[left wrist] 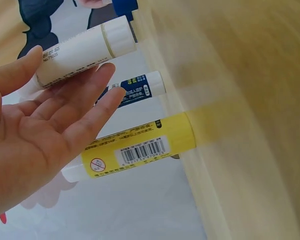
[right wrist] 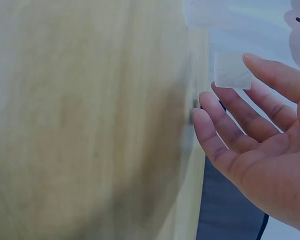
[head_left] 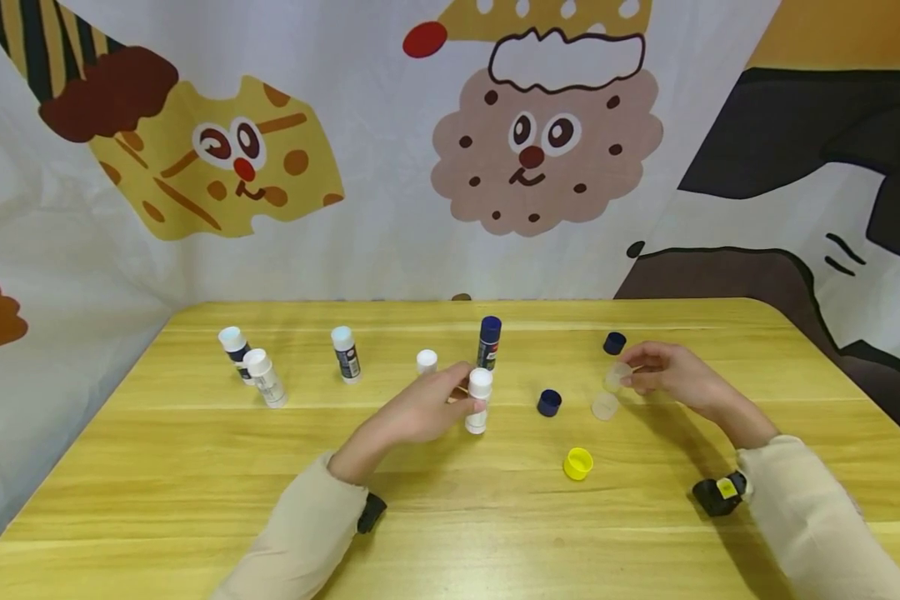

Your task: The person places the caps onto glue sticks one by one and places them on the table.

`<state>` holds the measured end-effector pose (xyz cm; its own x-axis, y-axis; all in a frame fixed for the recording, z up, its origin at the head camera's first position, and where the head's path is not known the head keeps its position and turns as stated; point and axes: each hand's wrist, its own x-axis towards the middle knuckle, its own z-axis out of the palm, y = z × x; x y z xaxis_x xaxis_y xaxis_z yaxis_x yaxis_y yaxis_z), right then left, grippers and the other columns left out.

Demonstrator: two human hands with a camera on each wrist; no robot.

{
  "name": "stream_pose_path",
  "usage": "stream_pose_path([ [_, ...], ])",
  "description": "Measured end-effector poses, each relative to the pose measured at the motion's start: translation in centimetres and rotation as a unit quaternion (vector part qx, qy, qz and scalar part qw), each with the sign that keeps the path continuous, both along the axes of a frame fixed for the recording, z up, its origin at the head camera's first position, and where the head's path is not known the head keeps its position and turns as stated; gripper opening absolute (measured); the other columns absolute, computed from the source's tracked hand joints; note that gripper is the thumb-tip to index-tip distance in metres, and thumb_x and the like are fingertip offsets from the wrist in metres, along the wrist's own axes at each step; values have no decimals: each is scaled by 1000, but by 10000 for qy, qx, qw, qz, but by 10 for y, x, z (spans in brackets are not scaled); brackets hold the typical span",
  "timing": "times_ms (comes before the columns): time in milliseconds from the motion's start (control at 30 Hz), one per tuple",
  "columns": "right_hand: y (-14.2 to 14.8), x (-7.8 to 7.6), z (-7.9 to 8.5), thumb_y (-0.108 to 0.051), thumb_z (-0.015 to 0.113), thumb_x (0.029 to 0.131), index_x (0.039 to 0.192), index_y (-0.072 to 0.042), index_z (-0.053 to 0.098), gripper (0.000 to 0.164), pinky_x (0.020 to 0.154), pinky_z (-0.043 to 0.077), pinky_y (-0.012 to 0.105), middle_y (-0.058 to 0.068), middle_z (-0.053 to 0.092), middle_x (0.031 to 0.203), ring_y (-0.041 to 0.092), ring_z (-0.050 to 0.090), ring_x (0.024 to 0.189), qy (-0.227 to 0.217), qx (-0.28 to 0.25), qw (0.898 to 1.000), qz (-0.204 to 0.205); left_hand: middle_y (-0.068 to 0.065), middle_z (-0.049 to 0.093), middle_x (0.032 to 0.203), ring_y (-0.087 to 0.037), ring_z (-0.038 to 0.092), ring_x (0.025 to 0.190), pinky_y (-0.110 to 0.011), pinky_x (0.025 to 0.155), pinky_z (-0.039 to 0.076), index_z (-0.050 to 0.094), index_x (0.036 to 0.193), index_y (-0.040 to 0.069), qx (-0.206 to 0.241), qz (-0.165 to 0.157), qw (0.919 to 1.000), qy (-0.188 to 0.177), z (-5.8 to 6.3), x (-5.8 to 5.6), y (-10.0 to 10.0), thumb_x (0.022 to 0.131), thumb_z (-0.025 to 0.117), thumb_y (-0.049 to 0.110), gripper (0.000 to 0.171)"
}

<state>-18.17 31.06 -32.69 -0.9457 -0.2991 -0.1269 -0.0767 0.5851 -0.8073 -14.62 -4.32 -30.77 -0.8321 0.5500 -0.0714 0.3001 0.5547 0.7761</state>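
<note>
In the head view my left hand [head_left: 427, 408] pinches a white glue stick [head_left: 476, 415] that stands upright near the table's middle. The left wrist view shows the thumb at the white glue stick [left wrist: 80, 52], with the other fingers loosely spread. Beside that hand stand a yellow glue stick [left wrist: 140, 145] and a dark blue glue stick [head_left: 488, 343]; the yellow one is mostly hidden in the head view, where its white top [head_left: 427, 360] shows. Over on the right, my right hand [head_left: 671, 377] pinches a translucent ribbed cap [right wrist: 232, 71] between thumb and fingers.
Another translucent cap [head_left: 604, 407] lies close to the right hand. Around it are two dark blue caps [head_left: 549, 403] and a yellow cap [head_left: 578, 463]. Several white-topped glue sticks [head_left: 347, 357] stand at the left of the wooden table [head_left: 195, 483]. A printed cloth [head_left: 390, 167] hangs behind.
</note>
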Motion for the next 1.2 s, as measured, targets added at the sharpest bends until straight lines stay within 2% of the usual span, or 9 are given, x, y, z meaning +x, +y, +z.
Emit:
stream_pose_path([
  [200, -1, 2, 6, -12, 60, 89, 116, 8, 48, 36, 73, 50, 38, 22, 56, 107, 26, 60, 88, 67, -148, 9998, 102, -8, 59, 108, -22, 55, 104, -36, 87, 44, 51, 116, 3, 132, -106, 9998, 115, 4, 3, -2, 94, 53, 17, 26],
  [367, -3, 5, 17, -12, 59, 90, 116, 7, 49, 34, 76, 50, 38, 20, 57, 107, 25, 60, 89, 268, -66, 9995, 160, -7, 60, 106, -21, 56, 101, -36, 85, 45, 51, 115, 4, 186, -103, 9996, 193, 7, 6, -4, 94, 53, 17, 25],
  [600, -11, 10, 29, -18, 59, 90, 116, 1, 52, 33, 77, 47, 28, 15, 58, 107, 14, 59, 89, 561, 247, 9980, 132, -5, 60, 102, -18, 56, 98, -35, 82, 45, 52, 114, 4, 309, -142, 9990, 303, 10, 9, -6, 94, 53, 17, 23],
  [733, -20, 12, 36, -21, 61, 89, 113, -1, 54, 32, 77, 46, 25, 13, 59, 106, 13, 58, 89, 721, 315, 9968, 150, -3, 60, 100, -17, 55, 95, -33, 80, 46, 53, 114, 4, 373, -153, 9986, 346, 14, 10, -7, 94, 53, 15, 23],
  [967, -33, 16, 47, -19, 63, 88, 112, -1, 56, 31, 76, 47, 23, 10, 60, 102, 13, 58, 89, 976, 112, 9947, 294, -2, 59, 98, -15, 55, 92, -30, 76, 47, 53, 115, 6, 324, -14, 9988, 376, 20, 12, -10, 94, 53, 17, 24],
  [1200, -45, 21, 57, -17, 63, 88, 113, -1, 57, 30, 76, 47, 23, 9, 60, 101, 15, 58, 88, 1141, 10, 9924, 451, -4, 59, 98, -17, 57, 91, -27, 72, 49, 53, 116, 6, 555, -10, 9975, 447, 26, 14, -14, 93, 54, 17, 25],
])
